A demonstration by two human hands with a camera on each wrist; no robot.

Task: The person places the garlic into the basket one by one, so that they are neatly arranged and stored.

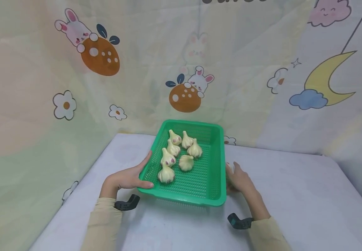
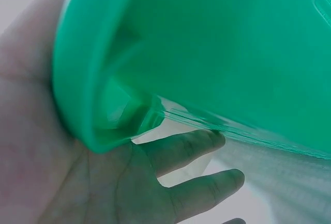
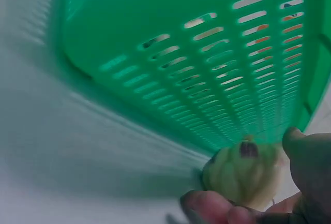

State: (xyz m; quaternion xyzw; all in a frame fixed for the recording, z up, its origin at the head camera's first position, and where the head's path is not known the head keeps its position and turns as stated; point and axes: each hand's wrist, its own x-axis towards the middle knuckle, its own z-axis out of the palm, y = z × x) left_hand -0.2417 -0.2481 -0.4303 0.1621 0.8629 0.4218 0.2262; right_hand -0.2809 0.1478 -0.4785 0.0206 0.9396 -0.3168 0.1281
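Note:
A green plastic basket (image 1: 213, 164) with slotted walls holds several garlic bulbs (image 1: 186, 162), mostly toward its left side. My left hand (image 1: 130, 176) holds the basket's near left corner; in the left wrist view the rim lies against the palm and two fingers (image 2: 207, 195) extend below it. Outside the basket's right wall is my right hand (image 1: 238, 179), largely below rim height. In the right wrist view it grips another garlic bulb (image 3: 243, 175) between thumb and fingers, close to the slotted wall. The basket partly hides this bulb from the head view.
The basket is over a white table (image 1: 294, 195), its shadow falling at the near side. Behind the table hangs a cloth backdrop (image 1: 143, 69) printed with rabbits, flowers and a moon. Dark wrist-worn cameras (image 1: 240, 221) sit below both hands.

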